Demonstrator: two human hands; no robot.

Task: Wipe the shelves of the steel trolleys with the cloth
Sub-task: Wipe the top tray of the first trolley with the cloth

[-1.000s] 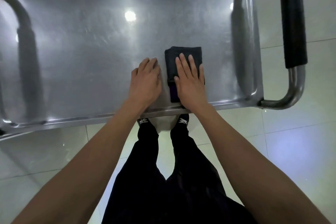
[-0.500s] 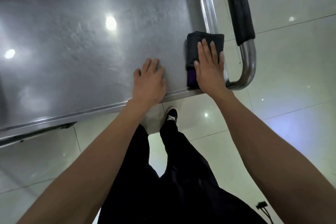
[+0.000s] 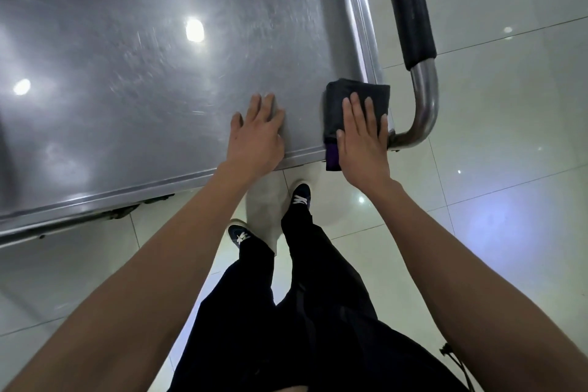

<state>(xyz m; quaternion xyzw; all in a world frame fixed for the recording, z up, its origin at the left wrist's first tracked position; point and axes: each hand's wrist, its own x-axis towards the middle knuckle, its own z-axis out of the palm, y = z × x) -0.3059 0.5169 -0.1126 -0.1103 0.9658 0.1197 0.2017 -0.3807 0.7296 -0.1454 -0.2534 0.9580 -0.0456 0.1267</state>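
Pale glossy floor tiles [image 3: 509, 200] fill the lower and right parts of the view, dotted with reflections of ceiling lights. Across the top, from nine to one o'clock, lies the steel shelf [image 3: 159, 73] of a trolley, its scuffed surface showing two bright light spots and a raised rim along the near and right edges. At one to two o'clock a bent steel handle [image 3: 424, 99] with a black padded sleeve [image 3: 410, 3] curves down and joins the shelf's near right corner. Below centre, at six o'clock, the person's black trousers [image 3: 318, 312] and dark shoes with white laces [image 3: 300, 197] stand on the tiles.

Just right of centre, a folded dark cloth [image 3: 343, 102] with a purple edge sits on the shelf's near right corner, its near end hanging slightly past the rim. The right hand [image 3: 362, 143] presses flat on the cloth, fingers straight and held together, not curled round it. Well apart from it, toward the left, the left hand [image 3: 257, 137] rests flat on the bare shelf near the front rim, fingers released and slightly spread, holding nothing.
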